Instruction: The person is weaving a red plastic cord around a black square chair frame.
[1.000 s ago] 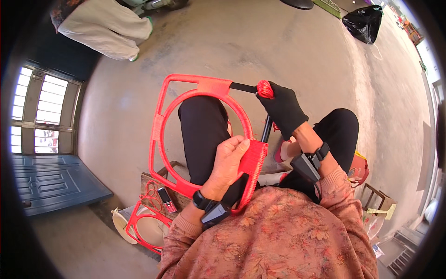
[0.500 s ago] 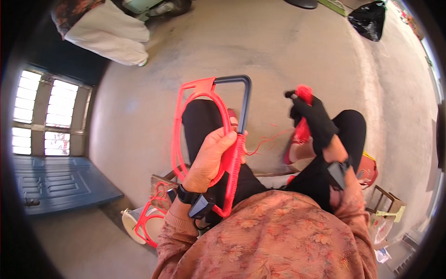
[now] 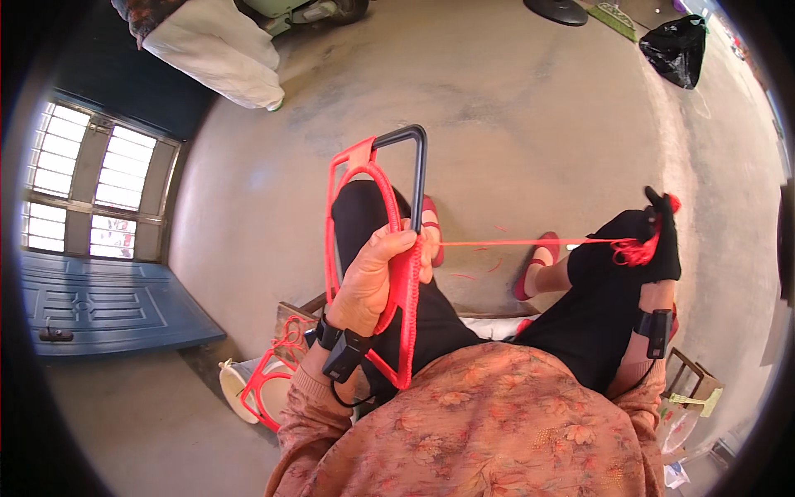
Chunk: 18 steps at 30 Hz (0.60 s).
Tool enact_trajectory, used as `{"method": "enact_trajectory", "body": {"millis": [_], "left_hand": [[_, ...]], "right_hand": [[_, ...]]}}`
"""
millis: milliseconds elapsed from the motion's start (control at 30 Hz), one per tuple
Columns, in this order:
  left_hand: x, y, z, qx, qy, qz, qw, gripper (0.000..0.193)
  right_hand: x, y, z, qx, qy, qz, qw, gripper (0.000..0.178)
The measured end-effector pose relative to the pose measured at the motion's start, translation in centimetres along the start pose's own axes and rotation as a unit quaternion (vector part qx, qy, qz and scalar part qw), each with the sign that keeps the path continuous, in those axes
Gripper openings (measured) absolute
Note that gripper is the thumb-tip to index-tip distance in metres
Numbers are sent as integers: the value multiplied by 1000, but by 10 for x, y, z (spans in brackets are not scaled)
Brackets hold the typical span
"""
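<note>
My bare left hand (image 3: 374,263) is closed on a rounded rectangular frame (image 3: 421,174) above my left knee. Red cord is wrapped tightly round most of the frame, with a red oval loop inside it; one dark stretch at the upper right is bare. Out to the right, my right hand (image 3: 658,240), in a black glove, is closed round a bundle of red cord (image 3: 633,252). A single red strand (image 3: 522,243) runs taut and nearly level from the frame to that bundle.
A white bucket (image 3: 240,388) with another red frame (image 3: 263,396) stands by my left side. Red cord scraps (image 3: 494,265) lie on the floor between my feet. A blue door (image 3: 116,306) is at left, a black bag (image 3: 675,50) and a green broom (image 3: 613,21) at far right.
My right hand has swung outward to the right and lower with the cord bundle, and the slack strand is now pulled taut. The frame in my left hand has turned slightly.
</note>
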<state>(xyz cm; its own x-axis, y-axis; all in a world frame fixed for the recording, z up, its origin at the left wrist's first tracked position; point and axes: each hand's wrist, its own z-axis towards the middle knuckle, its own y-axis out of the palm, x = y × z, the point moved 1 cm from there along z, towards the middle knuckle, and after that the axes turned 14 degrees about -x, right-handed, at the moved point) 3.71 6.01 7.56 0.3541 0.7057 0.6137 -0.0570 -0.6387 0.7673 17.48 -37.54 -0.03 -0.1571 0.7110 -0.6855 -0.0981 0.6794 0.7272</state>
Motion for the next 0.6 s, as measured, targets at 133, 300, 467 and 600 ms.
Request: {"method": "enact_trajectory", "body": {"millis": [133, 300, 467, 600], "left_hand": [[-20, 4, 25, 79, 8, 70, 994, 12], [-57, 4, 47, 122, -10, 46, 991, 18], [-64, -10, 47, 105, 26, 22, 994, 26], [-64, -14, 47, 123, 85, 134, 980, 33]], "right_hand": [[-51, -67, -8, 75, -89, 13, 993, 51], [-55, -23, -25, 57, 3, -240, 969, 47], [34, 80, -79, -270, 154, -501, 808, 41], [153, 113, -48, -477, 219, -455, 719, 37]]}}
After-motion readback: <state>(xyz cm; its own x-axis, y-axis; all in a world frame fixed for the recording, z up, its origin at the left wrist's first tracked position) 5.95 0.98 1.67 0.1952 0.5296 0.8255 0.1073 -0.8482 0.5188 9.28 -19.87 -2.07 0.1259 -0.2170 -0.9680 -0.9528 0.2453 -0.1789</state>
